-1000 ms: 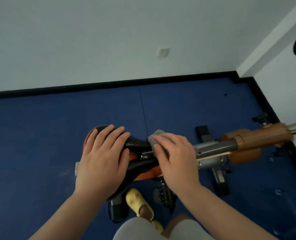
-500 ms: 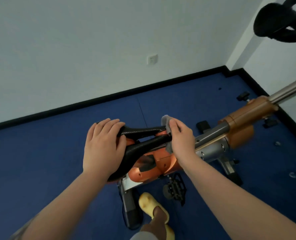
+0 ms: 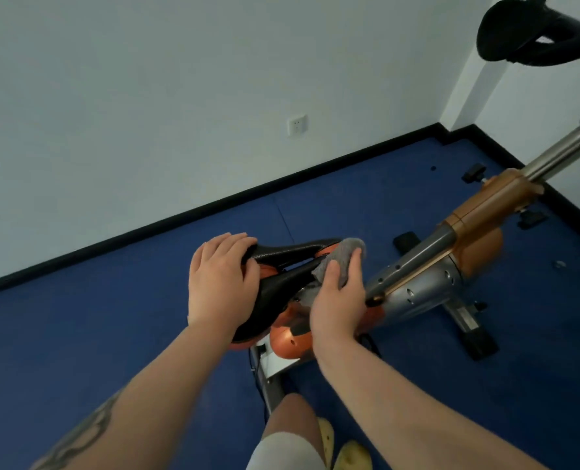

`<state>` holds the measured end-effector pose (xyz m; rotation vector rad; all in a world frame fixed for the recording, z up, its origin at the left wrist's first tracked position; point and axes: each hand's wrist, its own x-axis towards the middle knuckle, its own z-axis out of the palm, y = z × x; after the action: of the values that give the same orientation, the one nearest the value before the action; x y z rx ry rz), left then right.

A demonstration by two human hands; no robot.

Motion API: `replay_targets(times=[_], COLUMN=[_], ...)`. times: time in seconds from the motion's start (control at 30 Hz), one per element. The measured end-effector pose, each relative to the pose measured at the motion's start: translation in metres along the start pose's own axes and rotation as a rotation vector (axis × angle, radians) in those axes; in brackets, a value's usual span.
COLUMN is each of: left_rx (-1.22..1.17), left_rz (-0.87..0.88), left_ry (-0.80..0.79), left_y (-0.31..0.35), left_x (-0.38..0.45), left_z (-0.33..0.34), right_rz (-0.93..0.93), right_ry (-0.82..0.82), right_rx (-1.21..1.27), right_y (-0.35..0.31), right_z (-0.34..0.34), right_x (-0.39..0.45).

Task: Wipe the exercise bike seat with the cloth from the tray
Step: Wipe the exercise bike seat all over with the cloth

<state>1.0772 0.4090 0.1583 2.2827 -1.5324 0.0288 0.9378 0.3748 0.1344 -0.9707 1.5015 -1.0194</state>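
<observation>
Grey cloth point(image 3: 344, 262) bunched under the fingers of a person's right hand point(image 3: 337, 300) is pressed against the narrow nose of a black exercise bike seat point(image 3: 281, 283), thumb on the near side and fingers curled over the top, so the fabric is pinched around the tip rather than laid flat. The left hand point(image 3: 220, 283) lies across the wide rear of the seat, fingers together and bent over its far edge, apparently steadying it.

Below the seat sit the orange housing point(image 3: 286, 337) and the silver-and-copper frame point(image 3: 451, 252) of the bike, which stands on a blue floor point(image 3: 78, 334) beside a white wall point(image 3: 146, 96). A black handlebar point(image 3: 526, 35) shows at upper right; a bare knee and yellow slippers point(image 3: 351, 452) appear at the bottom edge.

No tray is in view. Most of the cloth is gathered at the tip, so wiping could miss the broad rear, which the left hand covers. The loose corner hanging near the centre slot might snag on the rails beneath, or the wad could slip off the nose if pressure drops. Hard sideways rubbing could twist the seat should the steadying hand ease.
</observation>
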Motion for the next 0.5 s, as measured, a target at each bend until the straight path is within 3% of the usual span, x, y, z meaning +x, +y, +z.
replay_targets(times=[0.1, 0.3, 0.5], left_rx=[0.001, -0.029, -0.062], left_rz=[0.005, 0.01, 0.004], left_ry=[-0.004, -0.006, -0.002], left_y=[0.001, 0.0, -0.002], left_x=[0.0, 0.002, 0.003], left_z=[0.0, -0.002, 0.0], right_rz=[0.011, 0.155, 0.078], right_ry=[0.05, 0.097, -0.196], right_rx=[0.026, 0.093, 0.002], right_y=[0.005, -0.012, 0.014], right_z=[0.014, 0.018, 0.028], right_x=[-0.028, -0.004, -0.08])
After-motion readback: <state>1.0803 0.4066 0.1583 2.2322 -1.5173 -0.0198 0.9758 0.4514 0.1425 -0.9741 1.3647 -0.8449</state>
